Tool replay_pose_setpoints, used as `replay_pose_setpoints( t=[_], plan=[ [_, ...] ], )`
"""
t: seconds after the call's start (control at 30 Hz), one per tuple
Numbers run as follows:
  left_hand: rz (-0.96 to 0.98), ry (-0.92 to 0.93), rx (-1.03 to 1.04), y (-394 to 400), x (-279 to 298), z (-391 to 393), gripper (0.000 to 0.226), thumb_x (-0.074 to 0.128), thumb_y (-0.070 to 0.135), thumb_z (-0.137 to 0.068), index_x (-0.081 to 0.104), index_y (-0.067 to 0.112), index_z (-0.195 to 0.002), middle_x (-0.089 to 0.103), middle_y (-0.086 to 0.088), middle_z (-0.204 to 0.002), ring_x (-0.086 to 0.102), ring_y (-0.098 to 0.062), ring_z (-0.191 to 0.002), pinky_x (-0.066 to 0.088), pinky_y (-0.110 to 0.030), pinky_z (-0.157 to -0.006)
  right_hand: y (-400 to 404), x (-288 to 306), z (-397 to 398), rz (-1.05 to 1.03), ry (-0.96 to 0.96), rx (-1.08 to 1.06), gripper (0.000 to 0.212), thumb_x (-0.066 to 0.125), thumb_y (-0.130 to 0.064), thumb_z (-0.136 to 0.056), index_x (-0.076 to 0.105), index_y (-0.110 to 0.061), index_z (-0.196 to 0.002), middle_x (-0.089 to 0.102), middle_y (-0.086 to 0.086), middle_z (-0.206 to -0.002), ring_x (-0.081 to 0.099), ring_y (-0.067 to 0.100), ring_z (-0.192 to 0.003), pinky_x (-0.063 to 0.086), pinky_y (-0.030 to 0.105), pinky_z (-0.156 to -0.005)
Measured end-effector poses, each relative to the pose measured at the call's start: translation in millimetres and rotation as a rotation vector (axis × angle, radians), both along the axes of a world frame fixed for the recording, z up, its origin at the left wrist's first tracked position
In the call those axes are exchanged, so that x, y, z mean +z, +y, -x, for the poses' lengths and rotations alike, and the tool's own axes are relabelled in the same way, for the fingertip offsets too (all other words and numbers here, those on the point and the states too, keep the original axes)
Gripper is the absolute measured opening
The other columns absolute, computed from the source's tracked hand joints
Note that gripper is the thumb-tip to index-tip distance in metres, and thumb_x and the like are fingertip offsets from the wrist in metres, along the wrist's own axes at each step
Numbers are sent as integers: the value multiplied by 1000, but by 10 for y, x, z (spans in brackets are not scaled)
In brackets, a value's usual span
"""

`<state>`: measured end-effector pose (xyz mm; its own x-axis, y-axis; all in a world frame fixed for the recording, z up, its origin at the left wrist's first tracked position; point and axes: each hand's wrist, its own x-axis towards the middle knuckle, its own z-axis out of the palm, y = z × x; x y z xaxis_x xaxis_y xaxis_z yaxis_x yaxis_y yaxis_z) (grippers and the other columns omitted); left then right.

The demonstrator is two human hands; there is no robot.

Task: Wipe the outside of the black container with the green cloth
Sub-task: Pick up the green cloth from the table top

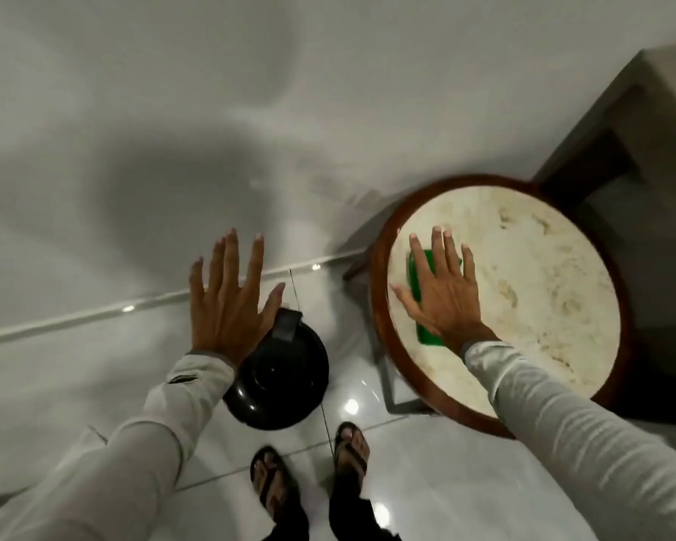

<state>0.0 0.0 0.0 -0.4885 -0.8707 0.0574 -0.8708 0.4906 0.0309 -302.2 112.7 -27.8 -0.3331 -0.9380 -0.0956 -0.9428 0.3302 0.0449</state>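
Both hands are out in front, fingers spread wide, nothing gripped in either. The right hand (443, 296) hangs over the round marble-topped side table (543, 267), and under its palm lies the green cloth (426, 335), flat on the stone near the table's left rim — whether the palm presses on it or hovers just above, I cannot tell. The left hand (231, 302) is open too, fingers splayed, above the black container (280, 378), which stands on the glossy white floor tiles (406, 482) just left of the table, close in front of the person's sandalled feet (313, 466). From this angle the hand overlaps the container's rim, but contact is not clear.

So nothing is started: cloth not picked up, container not steadied. What could go wrong from here? The cloth sits near the table edge — a careless sweep of that flat right hand could push it off onto the floor instead of gathering it. The container looks smooth and shiny, and it rests on polished tile; my guess is that wiping its side one-handed would make it slide or tip, so the left hand needs a firm hold first. It also stands low, right by the feet — a step forward could knock it over.
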Motion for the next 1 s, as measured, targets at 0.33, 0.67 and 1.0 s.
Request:
replay_pose_setpoints(
  t=[0.33, 0.67, 1.0],
  plan=[
    [-560, -44, 252, -55, -1738, 205, 82, 40, 60, -105, 19, 9, -165, 32, -27, -167, 36, -41, -155, 32, -53, -123, 242, -1391, 502, -46, -240, -223, 82, 27, -68, -98, 23, -23, -166, 13, 27, -174, 18, 45, -161, 27, 62, -126],
    [-762, -210, 341, -401, -3130, 741, 80, 49, 73, -95, 37, 22, -155, 47, -21, -153, 49, -43, -140, 39, -54, -113, 195, -1903, 481, 337, -166, -423, 65, 47, -64, -100, 38, -39, -158, 25, 24, -170, 28, 47, -154, 25, 59, -120],
    [-695, 35, 384, -292, -3586, 325, 53, 73, 49, -88, 70, 9, -122, 55, -27, -131, 61, -50, -116, 48, -50, -108, 313, -2177, 690, 438, -397, -428, 58, 32, -77, -98, 31, -59, -153, 54, 9, -148, 60, 33, -130, 53, 50, -106]
  ],
)
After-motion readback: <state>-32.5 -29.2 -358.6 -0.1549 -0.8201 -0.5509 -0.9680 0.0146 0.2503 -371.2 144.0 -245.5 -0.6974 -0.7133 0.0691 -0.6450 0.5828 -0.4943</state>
